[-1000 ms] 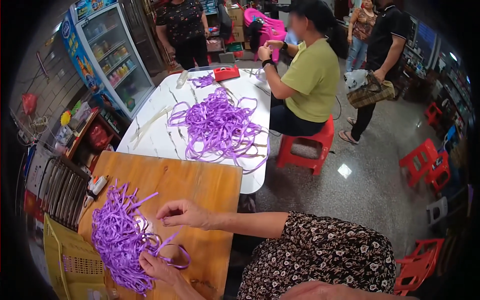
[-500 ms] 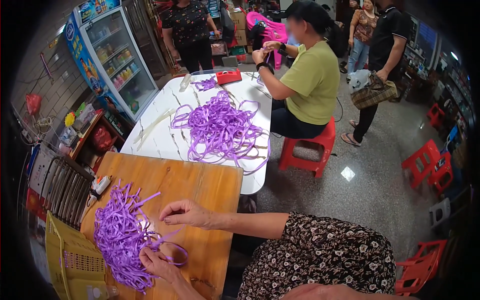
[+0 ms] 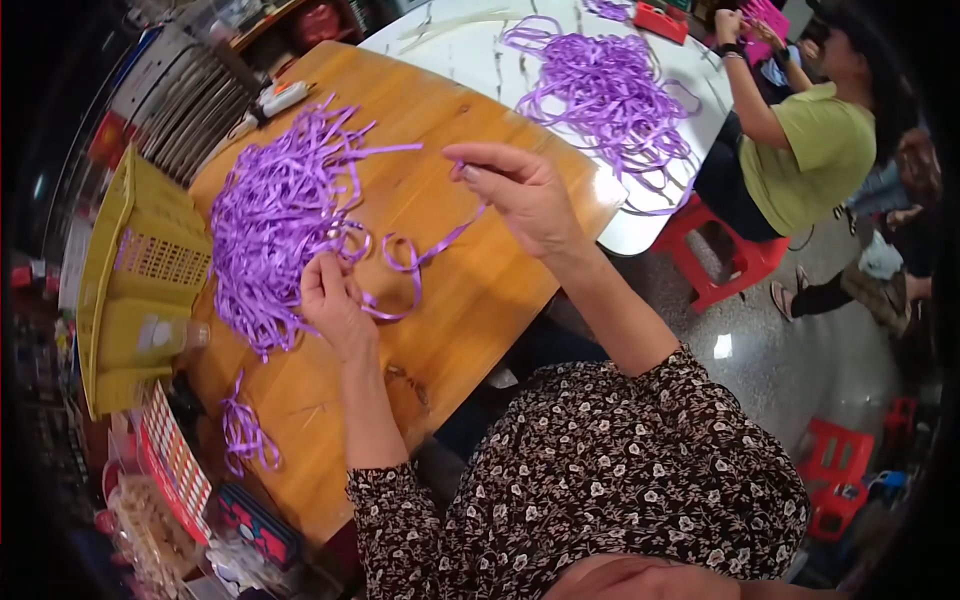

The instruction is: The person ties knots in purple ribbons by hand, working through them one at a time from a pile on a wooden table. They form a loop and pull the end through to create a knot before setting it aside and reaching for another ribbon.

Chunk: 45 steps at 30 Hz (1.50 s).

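A big tangled heap of purple ribbon [image 3: 275,225] lies on the wooden table. At the heap's right edge is my left hand [image 3: 340,308], its fingers closed on the ribbon. Farther right and raised above the wood, my right hand [image 3: 520,200] pinches the ribbon between thumb and forefinger. Between the two hands a loose strand [image 3: 435,248] curls and loops over the tabletop. One ribbon end sticks out of the heap toward my right fingertips. Part of the ribbon in my left fingers is hidden.
A small ribbon bundle [image 3: 247,437] lies nearer me on the wooden table [image 3: 440,110]. Left of it stands a yellow basket [image 3: 150,290]; a glue gun [image 3: 283,97] rests behind. On the white table is another ribbon pile [image 3: 610,95], where a person in a yellow-green shirt [image 3: 810,150] sits.
My view has turned toward the wooden table. My right hand has moved away from the heap to the right and now draws a ribbon strand along. My left hand stays by the heap.
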Motion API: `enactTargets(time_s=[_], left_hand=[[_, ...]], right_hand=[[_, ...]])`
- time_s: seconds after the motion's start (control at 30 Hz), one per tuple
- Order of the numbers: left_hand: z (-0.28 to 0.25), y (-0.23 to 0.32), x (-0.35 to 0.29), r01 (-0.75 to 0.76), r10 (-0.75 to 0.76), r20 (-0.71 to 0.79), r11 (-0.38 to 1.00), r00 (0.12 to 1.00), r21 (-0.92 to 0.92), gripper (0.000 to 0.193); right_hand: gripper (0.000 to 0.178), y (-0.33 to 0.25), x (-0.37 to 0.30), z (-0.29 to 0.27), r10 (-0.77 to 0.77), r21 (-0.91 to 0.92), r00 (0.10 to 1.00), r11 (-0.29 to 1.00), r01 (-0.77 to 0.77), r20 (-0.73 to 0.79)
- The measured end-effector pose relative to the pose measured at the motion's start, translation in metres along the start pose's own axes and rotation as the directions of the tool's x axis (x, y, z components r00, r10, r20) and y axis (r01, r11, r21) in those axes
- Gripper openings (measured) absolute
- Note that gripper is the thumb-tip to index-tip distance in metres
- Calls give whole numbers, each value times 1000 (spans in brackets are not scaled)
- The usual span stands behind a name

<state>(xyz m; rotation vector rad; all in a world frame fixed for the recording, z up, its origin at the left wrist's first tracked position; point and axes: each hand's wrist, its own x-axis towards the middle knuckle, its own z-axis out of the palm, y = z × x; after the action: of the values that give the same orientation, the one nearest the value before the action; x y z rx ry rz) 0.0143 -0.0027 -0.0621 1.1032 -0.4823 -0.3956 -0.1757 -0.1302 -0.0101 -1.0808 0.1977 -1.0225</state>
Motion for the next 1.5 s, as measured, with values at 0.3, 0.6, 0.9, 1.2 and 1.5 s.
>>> enactTargets(time_s=[0.3, 0.6, 0.9, 1.2, 1.5], left_hand=[[-1, -2, -6, 32, -29, 44, 998, 999, -61, 9], [-3, -5, -5, 73, -68, 77, 996, 995, -53, 9], [-6, 6, -5, 134, -116, 107, 976, 987, -171, 9], [-21, 4, 11, 219, -187, 124, 910, 975, -352, 13], [-11, 7, 18, 262, -239, 113, 914, 965, -311, 9]], right_hand=[[25, 9, -3, -8, 12, 73, 1000, 997, -11, -13], [22, 4, -4, -18, 144, 259, 990, 956, -138, -4], [28, 9, -4, -29, 145, 259, 989, 957, -133, -27], [30, 18, -1, -50, 157, 243, 982, 962, -128, -104], [21, 22, 15, -76, -466, -850, 742, -43, 526, 482]])
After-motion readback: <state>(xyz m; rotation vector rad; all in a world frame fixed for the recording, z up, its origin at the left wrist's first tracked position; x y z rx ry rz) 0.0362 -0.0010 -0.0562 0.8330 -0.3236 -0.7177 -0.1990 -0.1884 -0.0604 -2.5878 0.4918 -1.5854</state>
